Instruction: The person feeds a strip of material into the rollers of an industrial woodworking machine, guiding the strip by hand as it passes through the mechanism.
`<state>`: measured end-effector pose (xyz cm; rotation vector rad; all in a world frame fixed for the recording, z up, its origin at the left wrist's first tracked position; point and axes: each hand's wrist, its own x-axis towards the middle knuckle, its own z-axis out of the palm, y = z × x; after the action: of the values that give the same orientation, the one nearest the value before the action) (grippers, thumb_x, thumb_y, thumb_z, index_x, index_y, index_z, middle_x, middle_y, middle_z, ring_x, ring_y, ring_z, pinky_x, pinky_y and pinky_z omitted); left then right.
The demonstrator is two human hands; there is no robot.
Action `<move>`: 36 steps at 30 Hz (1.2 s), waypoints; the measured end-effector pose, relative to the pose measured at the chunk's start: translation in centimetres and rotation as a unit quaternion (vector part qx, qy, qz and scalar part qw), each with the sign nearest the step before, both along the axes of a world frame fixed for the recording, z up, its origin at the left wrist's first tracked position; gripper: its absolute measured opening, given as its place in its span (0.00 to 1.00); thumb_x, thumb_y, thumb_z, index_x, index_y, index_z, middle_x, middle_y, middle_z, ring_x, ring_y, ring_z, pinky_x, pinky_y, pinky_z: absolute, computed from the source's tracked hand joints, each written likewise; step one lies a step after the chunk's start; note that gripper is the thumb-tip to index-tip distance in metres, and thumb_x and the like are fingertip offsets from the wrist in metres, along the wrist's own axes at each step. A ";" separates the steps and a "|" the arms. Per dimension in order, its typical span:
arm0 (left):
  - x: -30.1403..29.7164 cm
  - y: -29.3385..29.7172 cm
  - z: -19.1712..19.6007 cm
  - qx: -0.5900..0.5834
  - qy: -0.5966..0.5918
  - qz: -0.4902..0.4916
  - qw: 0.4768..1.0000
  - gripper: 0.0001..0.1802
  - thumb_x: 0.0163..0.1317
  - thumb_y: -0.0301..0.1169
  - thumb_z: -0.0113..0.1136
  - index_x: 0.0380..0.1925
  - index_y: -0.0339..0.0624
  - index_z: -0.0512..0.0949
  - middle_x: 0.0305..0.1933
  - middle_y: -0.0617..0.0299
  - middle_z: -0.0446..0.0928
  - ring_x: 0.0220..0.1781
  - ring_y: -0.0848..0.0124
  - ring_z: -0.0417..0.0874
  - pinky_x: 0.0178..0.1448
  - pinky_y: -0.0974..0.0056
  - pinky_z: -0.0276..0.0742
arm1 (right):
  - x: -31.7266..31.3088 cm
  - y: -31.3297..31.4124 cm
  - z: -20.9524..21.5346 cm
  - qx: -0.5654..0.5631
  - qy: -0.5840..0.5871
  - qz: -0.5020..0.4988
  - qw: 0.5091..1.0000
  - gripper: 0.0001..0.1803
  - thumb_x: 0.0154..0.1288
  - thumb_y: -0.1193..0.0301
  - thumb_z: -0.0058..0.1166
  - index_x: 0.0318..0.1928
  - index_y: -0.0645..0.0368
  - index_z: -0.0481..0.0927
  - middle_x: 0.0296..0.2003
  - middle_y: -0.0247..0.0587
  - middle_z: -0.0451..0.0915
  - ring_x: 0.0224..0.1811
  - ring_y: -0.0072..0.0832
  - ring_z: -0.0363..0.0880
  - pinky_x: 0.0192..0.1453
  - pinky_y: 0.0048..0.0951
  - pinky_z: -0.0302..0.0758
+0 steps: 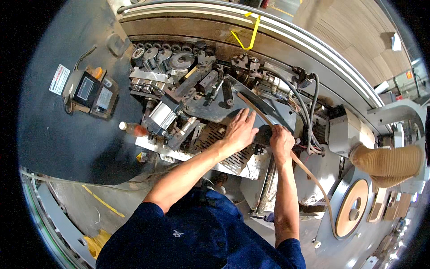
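From the head view, I see my right hand (282,141) closed around a tan strip (310,173), thumb and curled fingers pinching it over the machine (212,96). The strip's free end reaches up and left across a dark plate (201,109), while its other length bends down and right to a tan reel (354,196) standing beside the machine. My left hand (242,129) is loose, its fingers spread just beside the strip; from this angle I can't quite tell whether the fingertips touch it or the plate. Beneath my left wrist lies a slotted metal panel (239,162). Left of the machine's cylinders I make out a small bottle with a white cap (130,128); at the right, a ribbed tan hose (387,159) hangs above the reel.
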<state>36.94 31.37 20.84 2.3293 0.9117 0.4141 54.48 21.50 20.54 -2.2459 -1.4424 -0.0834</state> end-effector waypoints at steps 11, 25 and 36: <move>2.7 2.2 -2.1 0.048 0.002 0.057 0.997 0.47 0.64 0.38 0.65 0.74 0.24 0.53 0.77 0.23 0.47 0.79 0.31 0.52 0.81 0.40 0.50 | -0.6 4.8 -1.6 0.035 -0.070 0.019 0.997 0.05 0.62 0.68 0.64 0.36 0.53 0.84 0.31 0.44 0.82 0.33 0.48 0.83 0.37 0.46 0.78; 4.5 3.1 -2.0 -0.005 0.051 0.101 0.994 0.45 0.61 0.29 0.65 0.70 0.12 0.53 0.76 0.16 0.46 0.80 0.29 0.48 0.83 0.42 0.47 | -1.4 3.4 -2.2 0.083 0.010 -0.046 0.995 0.08 0.65 0.73 0.61 0.44 0.58 0.84 0.39 0.46 0.85 0.41 0.48 0.84 0.45 0.46 0.79; 3.5 3.4 -1.5 0.000 0.000 0.084 0.996 0.44 0.63 0.30 0.65 0.69 0.11 0.54 0.74 0.15 0.47 0.77 0.26 0.53 0.81 0.41 0.53 | -1.2 7.6 -0.5 0.024 0.033 -0.056 0.998 0.23 0.56 0.72 0.70 0.53 0.61 0.79 0.44 0.54 0.82 0.47 0.55 0.81 0.51 0.49 0.78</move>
<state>40.42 34.76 19.36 2.2603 1.1129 0.4841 53.29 29.14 20.05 -2.2675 -1.2677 -0.0773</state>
